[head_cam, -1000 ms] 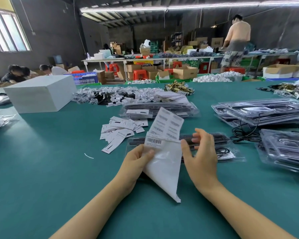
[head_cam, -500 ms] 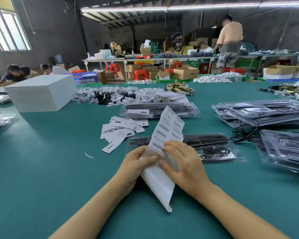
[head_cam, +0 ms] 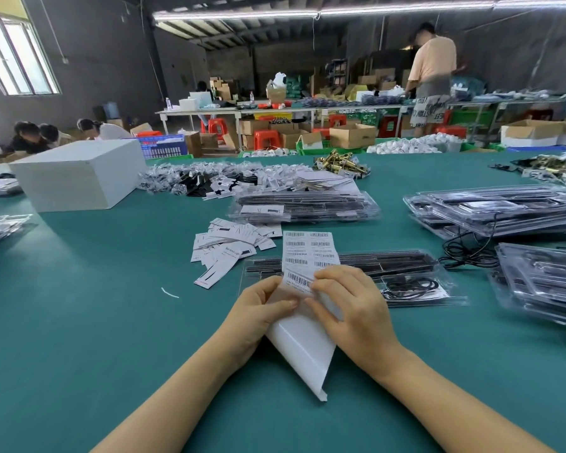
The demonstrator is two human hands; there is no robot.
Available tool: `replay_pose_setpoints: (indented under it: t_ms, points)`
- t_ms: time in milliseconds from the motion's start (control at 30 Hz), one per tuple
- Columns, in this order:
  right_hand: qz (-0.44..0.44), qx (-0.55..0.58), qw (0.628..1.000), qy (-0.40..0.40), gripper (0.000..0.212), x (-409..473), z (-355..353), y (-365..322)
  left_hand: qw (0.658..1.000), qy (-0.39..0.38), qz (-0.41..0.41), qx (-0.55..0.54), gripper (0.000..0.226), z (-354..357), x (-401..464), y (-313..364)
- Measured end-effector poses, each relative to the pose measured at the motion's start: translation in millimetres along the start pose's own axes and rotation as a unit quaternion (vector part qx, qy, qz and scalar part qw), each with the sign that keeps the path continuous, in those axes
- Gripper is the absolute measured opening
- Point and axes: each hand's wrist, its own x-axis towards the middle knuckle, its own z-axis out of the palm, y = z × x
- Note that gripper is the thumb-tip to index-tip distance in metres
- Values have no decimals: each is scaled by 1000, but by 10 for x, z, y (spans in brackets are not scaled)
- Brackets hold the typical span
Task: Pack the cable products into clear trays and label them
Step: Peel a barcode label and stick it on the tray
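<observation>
Head view: at lower centre, the left hand (head_cam: 262, 308) grips the barcode label sheet (head_cam: 307, 253) by its left edge, and the right hand (head_cam: 350, 305), which a second ago hovered clear to the right, now pinches the lowest label at its edge. The sheet has swung from tilted to nearly upright. That reads as a label about to be peeled. The packed clear tray (head_cam: 406, 273) lies just behind the hands at centre right, seemingly awaiting it; loose paper cards (head_cam: 232, 243) lie left of it.
</observation>
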Motion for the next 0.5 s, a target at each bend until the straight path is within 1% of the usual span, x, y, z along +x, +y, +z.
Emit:
replay_pose_setpoints:
  t_ms: [100,233,367,433,500]
  points:
    - [2,19,1000,9,10,5,5,7,1000,-3,1,15,32,2,-3,6]
    - [9,47,999,8,8,12,-3,4,1000,-20,3,5,28,-13,-6,13]
    - [16,66,998,4,6,29,-32,-16,1000,-15,0,14,24,-25,-4,14]
    - [39,83,996,0,6,35,-35,-41,1000,-15,-2,23,22,-26,-8,15]
    - [95,121,988,-6,6,45,-40,-57,999,-15,-2,32,20,-26,-11,12]
